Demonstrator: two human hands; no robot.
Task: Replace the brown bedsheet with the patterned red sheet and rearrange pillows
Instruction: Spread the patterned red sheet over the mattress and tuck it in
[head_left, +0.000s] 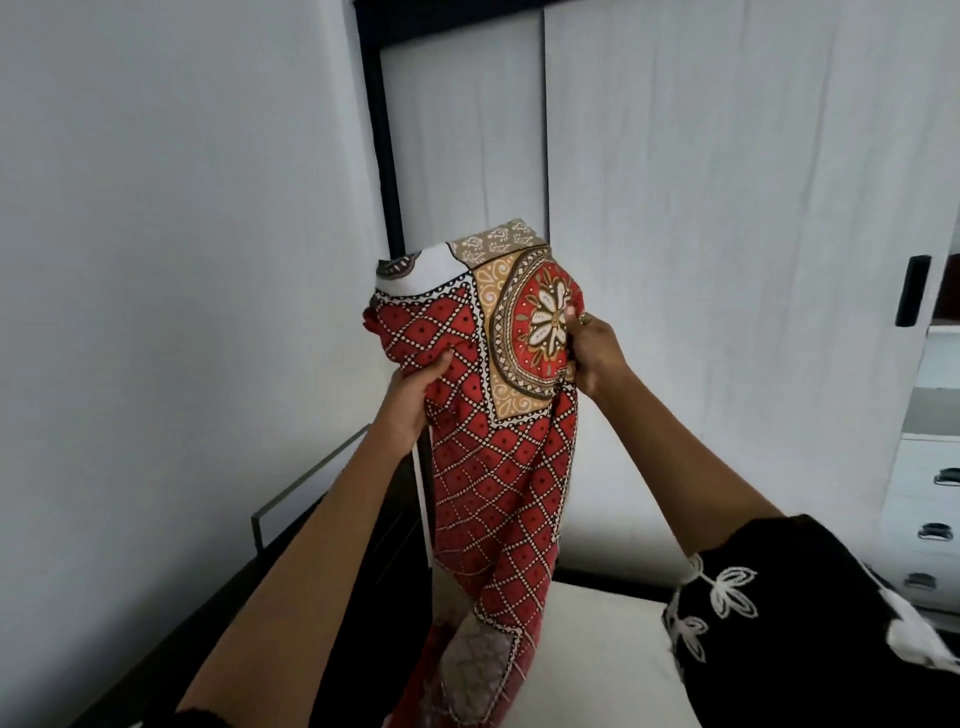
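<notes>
Both arms reach up and forward: the left hand (415, 387) and the right hand (592, 353) each clutch a fistful of the patterned red sheet (498, 415), which hangs lengthwise straight down (bunched, still partly folded) over a pale mattress (597, 649), white wardrobe doors (727, 208) behind.

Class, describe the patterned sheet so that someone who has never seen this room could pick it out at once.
Start at the white wardrobe doors ahead. In front of them, both raised hands, left hand and right hand, grip a bunched cloth hanging down toward the pale mattress. That is the patterned red sheet: red diamond lattice with a flower medallion, the only colourful thing here.
</notes>
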